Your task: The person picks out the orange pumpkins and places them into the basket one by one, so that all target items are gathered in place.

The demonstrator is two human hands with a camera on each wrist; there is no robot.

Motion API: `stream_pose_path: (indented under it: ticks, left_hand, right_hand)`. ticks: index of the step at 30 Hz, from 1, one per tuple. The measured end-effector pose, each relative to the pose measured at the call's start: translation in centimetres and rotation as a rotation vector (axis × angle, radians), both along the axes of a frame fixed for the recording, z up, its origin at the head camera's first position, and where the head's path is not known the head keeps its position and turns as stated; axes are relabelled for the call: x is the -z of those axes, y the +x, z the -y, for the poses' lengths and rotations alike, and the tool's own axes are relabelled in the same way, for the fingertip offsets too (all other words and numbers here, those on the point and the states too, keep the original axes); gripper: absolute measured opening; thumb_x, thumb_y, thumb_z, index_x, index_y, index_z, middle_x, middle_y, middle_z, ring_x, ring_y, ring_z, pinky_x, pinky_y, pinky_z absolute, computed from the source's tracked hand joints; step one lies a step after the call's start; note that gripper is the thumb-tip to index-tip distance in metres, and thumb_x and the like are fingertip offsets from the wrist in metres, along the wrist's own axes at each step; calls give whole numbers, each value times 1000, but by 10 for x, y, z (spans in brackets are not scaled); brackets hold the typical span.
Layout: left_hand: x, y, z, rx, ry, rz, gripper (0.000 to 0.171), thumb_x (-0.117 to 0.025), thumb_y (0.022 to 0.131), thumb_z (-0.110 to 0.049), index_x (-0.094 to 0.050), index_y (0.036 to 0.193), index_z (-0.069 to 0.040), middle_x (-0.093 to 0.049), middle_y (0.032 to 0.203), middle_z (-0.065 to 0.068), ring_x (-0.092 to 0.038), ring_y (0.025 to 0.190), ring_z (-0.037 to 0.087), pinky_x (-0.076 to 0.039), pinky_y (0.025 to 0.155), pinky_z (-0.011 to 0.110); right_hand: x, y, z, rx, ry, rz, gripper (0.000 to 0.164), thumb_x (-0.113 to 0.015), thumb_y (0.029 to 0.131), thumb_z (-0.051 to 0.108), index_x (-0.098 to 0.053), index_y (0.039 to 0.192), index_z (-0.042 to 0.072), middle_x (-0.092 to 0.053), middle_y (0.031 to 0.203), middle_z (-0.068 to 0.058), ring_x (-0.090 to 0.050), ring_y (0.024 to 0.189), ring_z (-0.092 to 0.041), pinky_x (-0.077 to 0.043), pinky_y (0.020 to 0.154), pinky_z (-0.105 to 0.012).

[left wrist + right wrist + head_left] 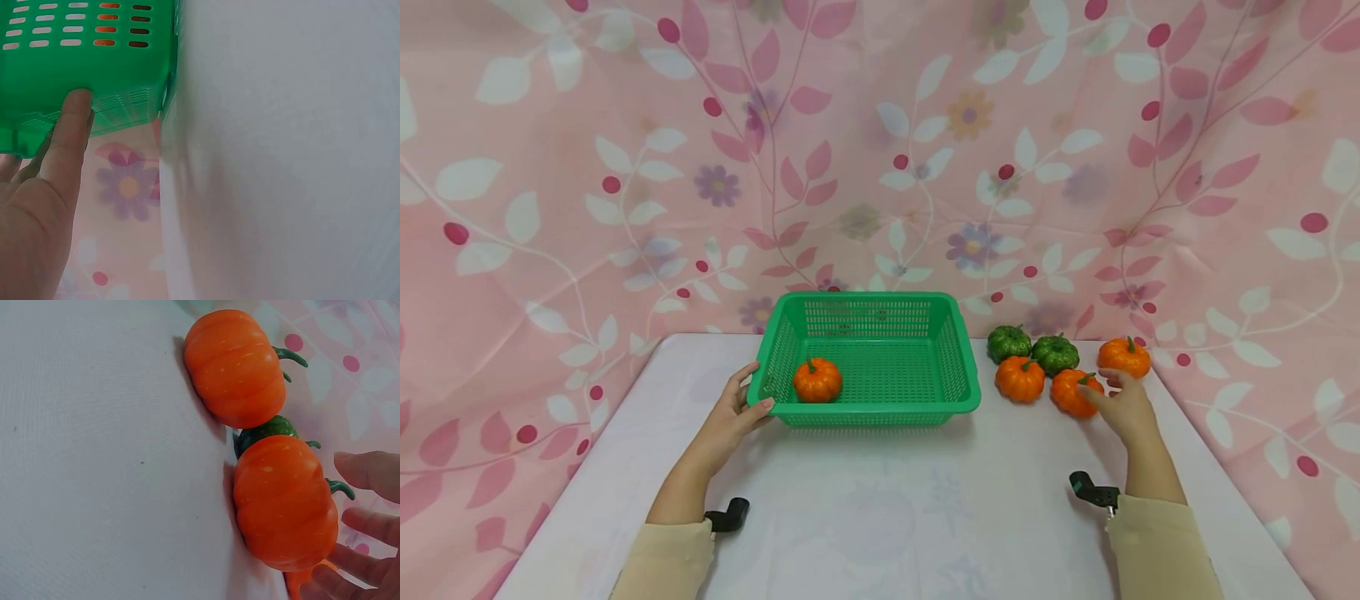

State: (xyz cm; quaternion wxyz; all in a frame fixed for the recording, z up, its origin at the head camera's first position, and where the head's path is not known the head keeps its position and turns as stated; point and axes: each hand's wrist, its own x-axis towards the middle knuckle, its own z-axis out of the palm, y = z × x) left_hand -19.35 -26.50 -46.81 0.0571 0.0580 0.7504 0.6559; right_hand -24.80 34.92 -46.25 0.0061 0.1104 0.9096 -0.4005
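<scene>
A green plastic basket [874, 408] with slotted walls stands at the table's back, one small orange pumpkin [817, 381] inside at its left. My left hand [728, 418] holds the basket's front left corner, thumb on the front side and fingers along the left wall. Over the pumpkins at the right, my right hand [1126, 408] is spread, with nothing in its grasp. Its thumb and fingers are near the stem of an orange pumpkin [286, 503] in the right wrist view. Another orange pumpkin [1123, 357] sits just beyond the fingers.
Left of that pair is one more orange pumpkin [1020, 380]. Two green pumpkins, one at the left [1008, 343] and one beside it [1056, 354], sit behind. A white cloth covers the table [880, 517]; a pink floral curtain [865, 167] hangs behind it.
</scene>
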Motion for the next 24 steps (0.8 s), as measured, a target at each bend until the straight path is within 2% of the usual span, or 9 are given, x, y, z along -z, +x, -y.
stream_pose_path:
  ticks: [6, 13, 24]
  left_hand:
    - [0, 0, 0, -6, -1, 3, 82, -62, 101, -26, -6, 161, -23, -29, 156, 23, -52, 127, 29, -46, 105, 41]
    - [0, 0, -1, -13, -1, 3, 82, -62, 101, -25, -6, 161, -22, -29, 156, 23, -53, 126, 28, -47, 105, 40]
    - [-2, 1, -1, -11, 0, 8, 82, -62, 101, -25, -6, 161, -22, -29, 156, 24, -57, 120, 16, -45, 106, 43]
  right_hand:
    - [5, -1, -2, -41, 2, 60, 88, -60, 96, 53, -29, 152, -6, -29, 149, -37, -34, 131, -55, -39, 105, -67]
    - [6, -1, -2, -43, -10, 103, 93, -60, 95, 56, -24, 153, -7, -26, 151, -37, -33, 131, -55, -37, 106, -66]
    - [0, 3, 0, -53, -26, 129, 89, -62, 96, 47, -21, 152, -9, -26, 149, -39, -34, 129, -55, -37, 106, -66]
